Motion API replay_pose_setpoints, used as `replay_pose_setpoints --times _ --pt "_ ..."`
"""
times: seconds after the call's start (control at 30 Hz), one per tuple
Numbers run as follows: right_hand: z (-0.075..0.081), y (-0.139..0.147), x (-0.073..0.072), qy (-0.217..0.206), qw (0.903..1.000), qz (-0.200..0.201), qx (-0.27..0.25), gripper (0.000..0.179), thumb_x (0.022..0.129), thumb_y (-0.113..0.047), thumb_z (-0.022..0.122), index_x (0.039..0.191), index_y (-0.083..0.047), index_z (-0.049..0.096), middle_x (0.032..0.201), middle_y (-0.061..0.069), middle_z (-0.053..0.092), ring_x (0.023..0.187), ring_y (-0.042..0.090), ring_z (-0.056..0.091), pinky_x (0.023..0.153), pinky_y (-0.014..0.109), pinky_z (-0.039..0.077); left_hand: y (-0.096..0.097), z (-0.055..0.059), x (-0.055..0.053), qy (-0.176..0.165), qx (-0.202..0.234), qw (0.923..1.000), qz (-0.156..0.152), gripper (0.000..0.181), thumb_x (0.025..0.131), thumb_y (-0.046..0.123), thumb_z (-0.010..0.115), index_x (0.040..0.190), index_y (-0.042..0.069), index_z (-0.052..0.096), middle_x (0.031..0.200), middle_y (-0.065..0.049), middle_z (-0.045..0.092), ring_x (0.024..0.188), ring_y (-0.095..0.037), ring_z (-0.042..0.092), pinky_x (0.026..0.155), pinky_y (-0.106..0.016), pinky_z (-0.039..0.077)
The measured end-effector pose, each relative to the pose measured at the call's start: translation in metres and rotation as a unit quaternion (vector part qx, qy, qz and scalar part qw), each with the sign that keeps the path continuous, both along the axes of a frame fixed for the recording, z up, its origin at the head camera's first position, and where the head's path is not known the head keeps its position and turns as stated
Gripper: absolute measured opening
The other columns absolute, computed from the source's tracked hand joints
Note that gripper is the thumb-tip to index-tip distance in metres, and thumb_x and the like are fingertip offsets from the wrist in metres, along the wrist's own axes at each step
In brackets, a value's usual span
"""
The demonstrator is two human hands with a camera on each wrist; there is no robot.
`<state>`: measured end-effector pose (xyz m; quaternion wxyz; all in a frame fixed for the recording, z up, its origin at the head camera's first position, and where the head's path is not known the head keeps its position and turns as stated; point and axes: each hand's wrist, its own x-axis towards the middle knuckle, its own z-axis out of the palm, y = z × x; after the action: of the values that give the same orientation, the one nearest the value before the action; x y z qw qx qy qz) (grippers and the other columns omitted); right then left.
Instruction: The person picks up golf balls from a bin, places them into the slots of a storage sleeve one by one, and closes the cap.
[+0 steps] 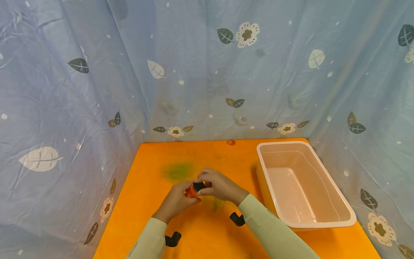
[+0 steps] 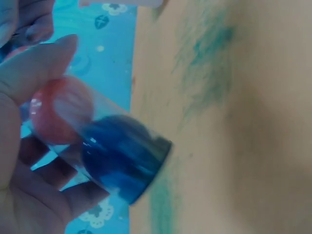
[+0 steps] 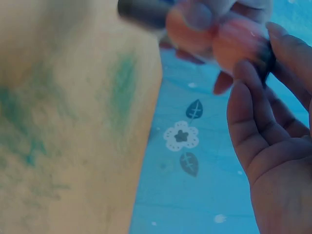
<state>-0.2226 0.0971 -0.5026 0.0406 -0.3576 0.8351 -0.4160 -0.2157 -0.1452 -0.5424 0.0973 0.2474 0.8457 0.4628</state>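
Note:
A clear tube point(image 2: 102, 105) with balls inside is held between both hands above the orange table. My left hand point(image 1: 176, 201) grips it around the side, thumb across the tube; an orange ball point(image 2: 61, 109) and a dark blue ball point(image 2: 117, 153) show through the wall. At the tube's other end is a black cap point(image 1: 198, 186), which my right hand point(image 1: 221, 185) pinches between thumb and fingers. In the right wrist view, orange balls point(image 3: 239, 44) appear beside that cap, somewhat blurred. Whether the cap sits fully on the tube I cannot tell.
A pale pink plastic basin point(image 1: 268, 172) stands on the right of the orange table point(image 1: 155, 158). Black bent pieces point(image 1: 238, 219) show beside both forearms. A blue curtain point(image 1: 200, 72) with leaves and flowers surrounds the table's back and sides. Green smudges mark the tabletop.

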Motion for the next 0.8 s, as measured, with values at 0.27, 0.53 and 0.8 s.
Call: replay_pose_setpoints --times 0.27,0.53,0.8 --pt "0.006 0.016 0.008 -0.017 0.9960 -0.073 -0.049 0.067 0.099 -0.025 0.087 0.159 -0.017 0.057 0.144 -0.002 0.059 0.087 0.011 0.062 0.082 0.033 0.058 0.017 0.001 -0.004 0.043 0.047 0.9967 0.051 0.046 0.092 0.034 0.092 0.133 0.039 0.073 0.125 0.018 0.071 0.115 -0.013 0.066 0.101 -0.054 0.054" --pt "0.012 0.045 0.017 0.005 0.9799 -0.173 -0.100 0.058 0.104 -0.029 0.080 0.157 -0.020 0.058 0.137 -0.001 0.063 0.090 0.015 0.063 0.080 0.039 0.057 0.043 -0.009 -0.008 -0.001 0.092 0.9949 0.041 0.045 0.092 0.024 0.093 0.132 0.034 0.074 0.124 0.011 0.071 0.115 -0.021 0.062 0.098 -0.052 0.056" --pt "-0.006 0.056 0.033 -0.012 0.9737 -0.208 -0.093 0.052 0.106 -0.030 0.078 0.153 -0.016 0.062 0.134 0.003 0.063 0.091 0.017 0.063 0.080 0.037 0.057 0.070 -0.031 -0.010 -0.065 0.109 0.9917 0.017 0.046 0.095 0.027 0.091 0.136 0.031 0.073 0.132 0.008 0.070 0.125 -0.024 0.061 0.106 -0.059 0.050"
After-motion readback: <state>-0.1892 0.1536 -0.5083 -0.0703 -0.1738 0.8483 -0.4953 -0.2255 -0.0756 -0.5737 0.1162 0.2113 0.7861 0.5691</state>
